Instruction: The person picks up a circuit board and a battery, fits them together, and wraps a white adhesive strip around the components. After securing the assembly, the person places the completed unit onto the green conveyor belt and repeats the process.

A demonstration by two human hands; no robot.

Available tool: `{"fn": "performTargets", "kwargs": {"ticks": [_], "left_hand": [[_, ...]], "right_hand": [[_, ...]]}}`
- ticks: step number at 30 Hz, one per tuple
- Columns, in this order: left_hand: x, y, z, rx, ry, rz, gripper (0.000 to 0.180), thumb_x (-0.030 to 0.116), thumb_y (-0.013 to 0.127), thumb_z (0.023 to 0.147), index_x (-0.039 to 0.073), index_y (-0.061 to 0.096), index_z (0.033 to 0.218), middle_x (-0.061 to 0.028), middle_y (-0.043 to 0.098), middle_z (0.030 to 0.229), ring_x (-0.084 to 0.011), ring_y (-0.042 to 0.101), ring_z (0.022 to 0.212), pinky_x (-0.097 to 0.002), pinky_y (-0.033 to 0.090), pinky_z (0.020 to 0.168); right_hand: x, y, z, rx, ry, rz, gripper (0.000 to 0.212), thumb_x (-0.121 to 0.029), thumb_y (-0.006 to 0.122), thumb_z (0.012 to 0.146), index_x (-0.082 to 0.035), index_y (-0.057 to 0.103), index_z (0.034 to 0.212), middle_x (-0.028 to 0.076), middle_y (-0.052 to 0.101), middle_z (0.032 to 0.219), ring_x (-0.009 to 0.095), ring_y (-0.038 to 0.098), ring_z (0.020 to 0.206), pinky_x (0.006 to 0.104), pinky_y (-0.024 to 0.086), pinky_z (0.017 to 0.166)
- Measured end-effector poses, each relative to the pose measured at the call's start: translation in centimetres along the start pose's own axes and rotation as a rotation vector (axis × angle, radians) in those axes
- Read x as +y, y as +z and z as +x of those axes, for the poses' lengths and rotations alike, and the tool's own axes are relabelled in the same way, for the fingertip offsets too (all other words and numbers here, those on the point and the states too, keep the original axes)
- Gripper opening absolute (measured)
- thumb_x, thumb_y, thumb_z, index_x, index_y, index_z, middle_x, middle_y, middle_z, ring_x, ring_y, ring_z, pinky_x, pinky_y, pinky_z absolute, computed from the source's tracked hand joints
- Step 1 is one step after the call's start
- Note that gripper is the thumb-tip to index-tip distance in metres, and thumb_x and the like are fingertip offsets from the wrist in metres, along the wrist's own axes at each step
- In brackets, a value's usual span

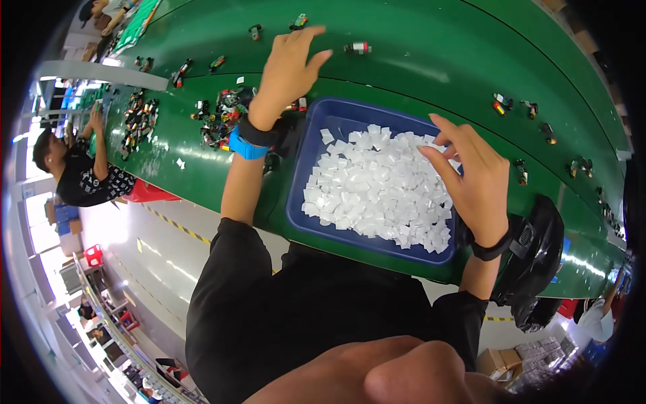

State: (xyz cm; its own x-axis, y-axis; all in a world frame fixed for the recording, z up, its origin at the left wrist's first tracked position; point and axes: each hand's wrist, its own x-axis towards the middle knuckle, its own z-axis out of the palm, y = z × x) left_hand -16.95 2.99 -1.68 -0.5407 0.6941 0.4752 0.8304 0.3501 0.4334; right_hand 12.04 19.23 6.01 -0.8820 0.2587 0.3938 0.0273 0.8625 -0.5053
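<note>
My left hand [291,67] reaches out over the green conveyor belt, its fingers stretched and the thumb apart, with nothing visible in it. Just beyond its fingertips lies a small part with a green circuit board [299,21]; a red, white and black part [359,48] lies to their right. My right hand [473,176] hovers over the right side of a blue tray [298,183], thumb and fingers apart, holding nothing I can see. Many small white square pieces [377,182] lie heaped in the tray, some partly hidden under my right hand.
A pile of small electronic parts [225,118] lies left of the tray, and another pile [140,124] farther left near a co-worker [84,161]. More parts [501,104] are scattered on the belt. A black plastic bag [538,249] hangs at the table edge, right of the tray.
</note>
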Motion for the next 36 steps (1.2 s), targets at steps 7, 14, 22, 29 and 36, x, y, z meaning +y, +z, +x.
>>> {"fn": "performTargets", "kwargs": {"ticks": [7,14,22,29,36], "left_hand": [[-4.3,-3.7,-4.0,-0.598,0.021,0.488,0.038,0.030,0.077,0.085,0.012,0.065,0.115,-0.0072,0.062,0.113,-0.0308,0.053,0.111,-0.0437,0.046,0.095],[-3.4,-4.0,-4.5,-0.485,0.096,0.400,0.026,0.024,0.075,0.087,0.010,0.062,0.103,-0.0067,0.060,0.091,-0.0291,0.053,0.104,-0.0408,0.045,0.090],[-2.1,-5.2,-3.6,-0.429,-0.150,-0.152,0.021,0.012,0.073,0.088,0.009,0.063,0.106,-0.0076,0.068,0.082,-0.0254,0.063,0.084,-0.0338,0.047,0.076],[7.7,-7.0,-2.1,-0.058,0.133,-0.197,0.018,0.012,0.077,0.083,0.007,0.069,0.099,-0.0051,0.073,0.083,-0.0237,0.068,0.082,-0.0335,0.051,0.071],[15.3,-4.9,-1.5,-0.046,0.324,-0.465,0.017,0.010,0.084,0.076,0.003,0.075,0.089,-0.0032,0.076,0.089,-0.0200,0.070,0.084,-0.0268,0.055,0.073]], "right_hand": [[-0.2,-0.5,0.1,-0.056,-0.047,-0.042,0.030,-0.010,0.079,0.081,-0.004,0.071,0.109,0.004,0.066,0.080,0.015,0.064,0.065,0.0274,0.048,0.056],[-0.1,-0.5,0.1,-0.058,-0.035,-0.041,0.026,-0.010,0.079,0.082,-0.004,0.071,0.106,0.005,0.066,0.080,0.016,0.066,0.066,0.0278,0.048,0.056],[-0.1,-0.7,0.0,-0.065,-0.032,-0.017,0.027,-0.009,0.079,0.081,-0.003,0.071,0.106,0.006,0.066,0.081,0.018,0.066,0.068,0.0284,0.049,0.057],[-2.3,0.1,0.8,0.098,-0.026,0.115,0.026,-0.003,0.079,0.079,-0.001,0.071,0.104,0.009,0.069,0.086,0.020,0.066,0.074,0.0286,0.052,0.062],[-0.9,-0.7,0.2,0.227,-0.118,0.029,0.024,-0.003,0.079,0.076,-0.003,0.074,0.099,0.007,0.070,0.085,0.021,0.067,0.070,0.0283,0.052,0.057]]}}
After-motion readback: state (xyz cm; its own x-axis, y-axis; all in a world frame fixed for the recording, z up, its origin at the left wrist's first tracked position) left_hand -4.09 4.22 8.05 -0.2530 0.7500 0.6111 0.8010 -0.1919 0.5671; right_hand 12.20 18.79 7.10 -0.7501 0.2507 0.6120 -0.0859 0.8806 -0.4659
